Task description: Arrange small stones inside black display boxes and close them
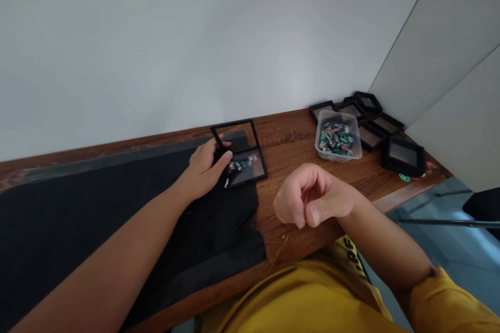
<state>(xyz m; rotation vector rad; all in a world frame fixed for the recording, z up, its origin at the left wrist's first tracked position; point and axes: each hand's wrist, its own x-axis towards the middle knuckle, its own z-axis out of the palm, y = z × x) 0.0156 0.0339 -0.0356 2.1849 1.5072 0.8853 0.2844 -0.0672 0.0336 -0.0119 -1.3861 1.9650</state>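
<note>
My left hand (205, 166) rests on an open black display case (241, 153) that lies on a black mat (97, 213). Its fingers touch the case's left side, near the hinge between the raised clear lid and the base. Several small coloured pieces (242, 164) lie inside the base. My right hand (312, 197) hovers over the wooden table (289, 140) with its fingers curled into a loose fist, and I see nothing in it.
A clear plastic tub (338, 136) full of small coloured pieces stands at the back right. Several black framed cases (385, 130) lie around and behind it near the wall corner. A few loose pieces (406, 177) sit by the table's right edge.
</note>
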